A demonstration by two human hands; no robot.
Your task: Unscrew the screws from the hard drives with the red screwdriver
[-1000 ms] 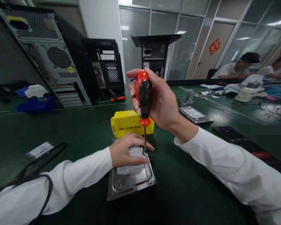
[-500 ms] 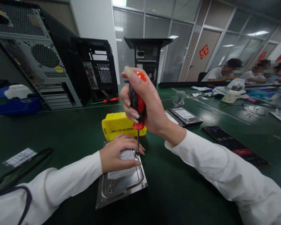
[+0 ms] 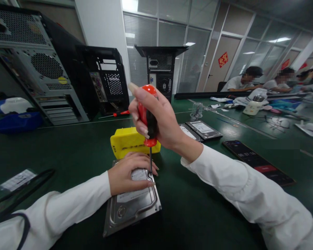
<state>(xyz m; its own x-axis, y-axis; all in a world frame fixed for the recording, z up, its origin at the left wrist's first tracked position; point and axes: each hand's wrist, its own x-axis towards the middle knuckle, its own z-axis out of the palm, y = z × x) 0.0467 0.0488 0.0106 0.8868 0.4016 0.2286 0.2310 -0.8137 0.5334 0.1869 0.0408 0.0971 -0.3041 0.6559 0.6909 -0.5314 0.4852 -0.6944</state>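
Observation:
A silver hard drive (image 3: 131,206) lies label up on the green table, tilted slightly in view. My left hand (image 3: 131,172) is laid across its far part, thumb and fingers gripping it near the right edge. Above the drive, my right hand (image 3: 156,118) wraps round the red and black handle of a screwdriver (image 3: 150,142), thumb over the top. The shaft stands almost upright, its tip on the drive's right edge between my left thumb and fingers. The screw under the tip is hidden. Just behind the drive sits a yellow plastic bin (image 3: 125,137).
Two more hard drives (image 3: 203,128) lie right of the bin, near a clear cup (image 3: 197,110). A phone (image 3: 255,161) rests by my right sleeve. Computer cases (image 3: 106,80) stand at the back; another screwdriver (image 3: 121,113) lies before them. People (image 3: 246,80) sit far right.
The screwdriver handle has turned in my right hand, its red and black stripes now placed differently. The whole view has shifted slightly. My left hand keeps its hold on the drive.

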